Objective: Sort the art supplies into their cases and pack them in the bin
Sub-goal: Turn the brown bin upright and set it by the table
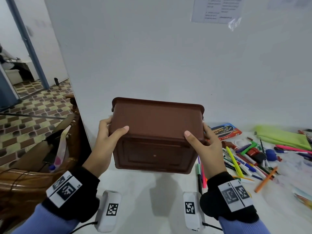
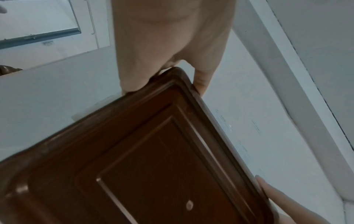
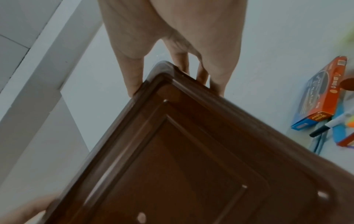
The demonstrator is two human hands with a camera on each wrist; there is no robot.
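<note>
A brown plastic bin (image 1: 157,130) is held up in the air above the white table, tipped so its underside faces me. My left hand (image 1: 108,137) grips its left end, thumb on the near side wall. My right hand (image 1: 202,142) grips the right end the same way. The left wrist view shows the bin's base (image 2: 153,166) with my left fingers (image 2: 201,84) curled round a corner. In the right wrist view my right fingers (image 3: 134,78) wrap the bin's corner (image 3: 182,136). Loose pens and markers (image 1: 249,159) lie on the table at the right.
A watercolour box (image 1: 226,131) and a green pouch (image 1: 280,137) lie at the back right. Two white tagged devices (image 1: 109,210) (image 1: 192,210) sit near the table's front edge. A wall stands close behind; a wooden chair (image 1: 33,166) is at the left.
</note>
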